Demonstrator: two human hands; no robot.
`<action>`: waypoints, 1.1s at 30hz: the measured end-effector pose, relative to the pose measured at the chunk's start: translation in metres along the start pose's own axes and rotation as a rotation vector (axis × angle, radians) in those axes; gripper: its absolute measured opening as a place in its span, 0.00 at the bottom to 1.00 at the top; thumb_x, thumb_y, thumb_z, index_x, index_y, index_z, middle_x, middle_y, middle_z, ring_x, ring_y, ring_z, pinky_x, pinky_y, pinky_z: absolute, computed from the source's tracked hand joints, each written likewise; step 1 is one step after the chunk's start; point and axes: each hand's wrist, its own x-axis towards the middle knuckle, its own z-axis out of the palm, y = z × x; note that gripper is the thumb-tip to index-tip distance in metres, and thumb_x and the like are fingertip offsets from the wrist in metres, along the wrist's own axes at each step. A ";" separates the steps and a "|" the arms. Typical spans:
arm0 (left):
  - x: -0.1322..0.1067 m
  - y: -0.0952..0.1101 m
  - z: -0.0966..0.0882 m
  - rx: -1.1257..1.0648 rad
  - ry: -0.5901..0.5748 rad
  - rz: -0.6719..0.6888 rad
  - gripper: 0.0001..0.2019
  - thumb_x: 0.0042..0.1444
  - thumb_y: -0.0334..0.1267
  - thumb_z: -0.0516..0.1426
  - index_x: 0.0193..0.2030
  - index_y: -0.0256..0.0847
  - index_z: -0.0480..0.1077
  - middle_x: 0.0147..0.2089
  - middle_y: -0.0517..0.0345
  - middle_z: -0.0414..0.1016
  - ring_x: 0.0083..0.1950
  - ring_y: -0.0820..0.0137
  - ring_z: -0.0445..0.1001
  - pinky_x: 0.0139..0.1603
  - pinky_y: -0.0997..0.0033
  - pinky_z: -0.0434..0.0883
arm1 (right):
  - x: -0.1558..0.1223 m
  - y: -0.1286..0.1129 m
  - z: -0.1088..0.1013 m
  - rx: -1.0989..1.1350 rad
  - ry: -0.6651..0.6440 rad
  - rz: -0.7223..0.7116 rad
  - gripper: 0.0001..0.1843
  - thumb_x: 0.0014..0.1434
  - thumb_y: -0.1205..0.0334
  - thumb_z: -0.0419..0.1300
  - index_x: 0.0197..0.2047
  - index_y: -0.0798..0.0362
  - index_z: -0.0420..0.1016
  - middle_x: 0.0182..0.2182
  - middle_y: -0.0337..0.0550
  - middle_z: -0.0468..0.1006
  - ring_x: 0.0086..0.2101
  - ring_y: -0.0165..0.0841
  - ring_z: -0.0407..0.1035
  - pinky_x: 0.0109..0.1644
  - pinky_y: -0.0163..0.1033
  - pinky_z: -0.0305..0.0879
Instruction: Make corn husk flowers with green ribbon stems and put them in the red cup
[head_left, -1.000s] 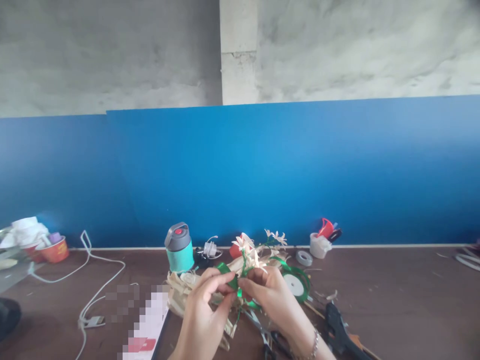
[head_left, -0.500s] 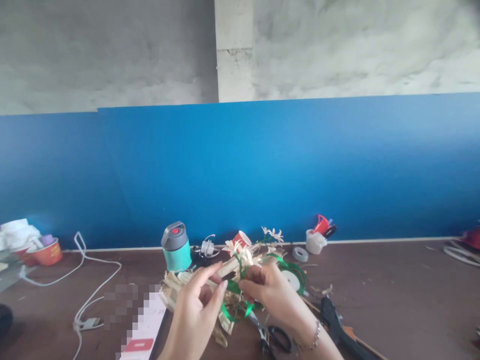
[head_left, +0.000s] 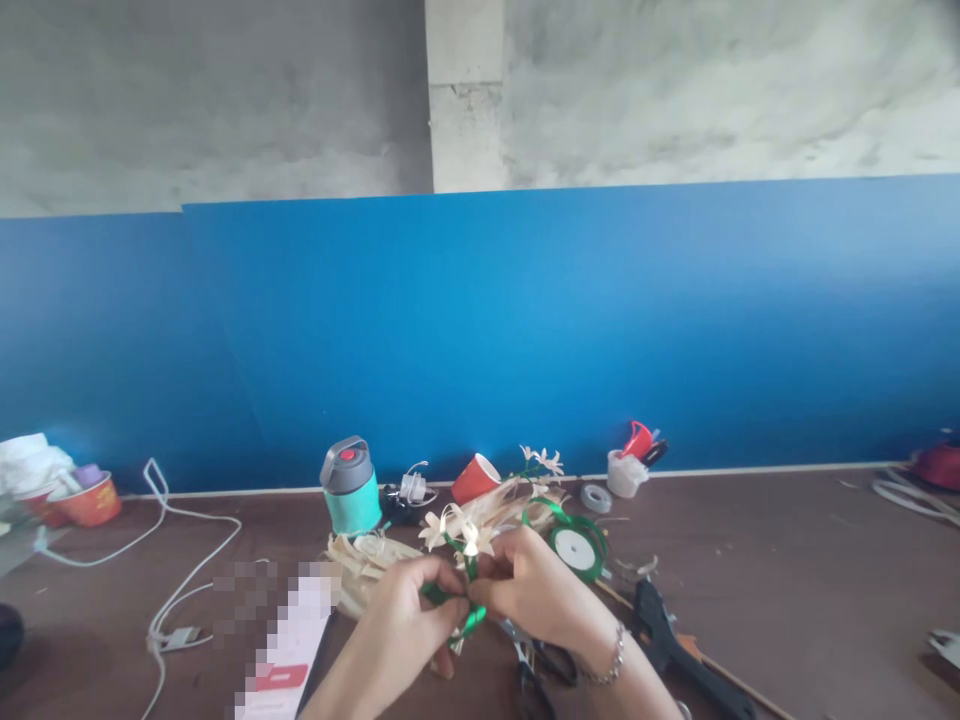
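Note:
Both hands meet low in the middle over a brown table (head_left: 787,580). My left hand (head_left: 401,630) pinches a strip of green ribbon (head_left: 471,620) at the foot of a small stem of pale straw flowers (head_left: 454,528). My right hand (head_left: 529,590), a bracelet on its wrist, is closed on the same green-wrapped stem from the right side. The flower heads stand just above my fingers. A spool of green ribbon (head_left: 574,548) lies right behind my right hand, its loose end running toward the stem.
Pale straw strips (head_left: 367,565) are heaped left of the hands, scissors (head_left: 536,670) lie under my right wrist, a black glue gun (head_left: 667,640) to the right. Behind stand a teal bottle (head_left: 350,488), a tipped red cup (head_left: 475,478), a tape roll (head_left: 596,497), a white cup of tools (head_left: 626,470). White cables (head_left: 180,570) trail left.
Both hands have dropped lower and come together, and the flower stem has come down with them. My left hand, apart half a second ago, now pinches the ribbon at the stem.

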 end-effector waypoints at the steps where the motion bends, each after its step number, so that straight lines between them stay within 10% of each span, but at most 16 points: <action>1: -0.001 0.002 0.000 0.008 0.018 -0.009 0.04 0.45 0.35 0.58 0.27 0.38 0.68 0.33 0.55 0.77 0.13 0.76 0.68 0.12 0.78 0.60 | 0.000 -0.001 0.000 0.001 -0.006 0.001 0.08 0.41 0.70 0.58 0.14 0.55 0.66 0.12 0.32 0.63 0.18 0.25 0.55 0.19 0.30 0.47; 6: -0.008 0.007 0.002 -0.037 0.067 -0.001 0.17 0.44 0.33 0.59 0.44 0.40 0.70 0.35 0.55 0.79 0.11 0.76 0.66 0.09 0.78 0.58 | 0.000 0.001 0.003 0.023 -0.025 -0.007 0.08 0.40 0.70 0.58 0.13 0.54 0.66 0.12 0.33 0.64 0.17 0.25 0.55 0.20 0.31 0.47; 16: 0.001 0.000 -0.001 -0.240 -0.218 -0.008 0.05 0.42 0.31 0.61 0.29 0.37 0.71 0.25 0.56 0.76 0.27 0.67 0.76 0.28 0.71 0.71 | -0.001 0.004 0.001 0.082 -0.083 -0.003 0.08 0.39 0.72 0.56 0.13 0.55 0.65 0.11 0.32 0.64 0.16 0.24 0.54 0.18 0.29 0.46; 33: 0.004 -0.006 -0.002 0.036 -0.045 0.033 0.04 0.46 0.32 0.56 0.24 0.38 0.71 0.21 0.60 0.74 0.23 0.68 0.75 0.24 0.73 0.68 | 0.004 0.004 0.011 0.148 0.070 -0.014 0.11 0.36 0.71 0.56 0.09 0.54 0.60 0.10 0.31 0.58 0.16 0.23 0.48 0.20 0.32 0.42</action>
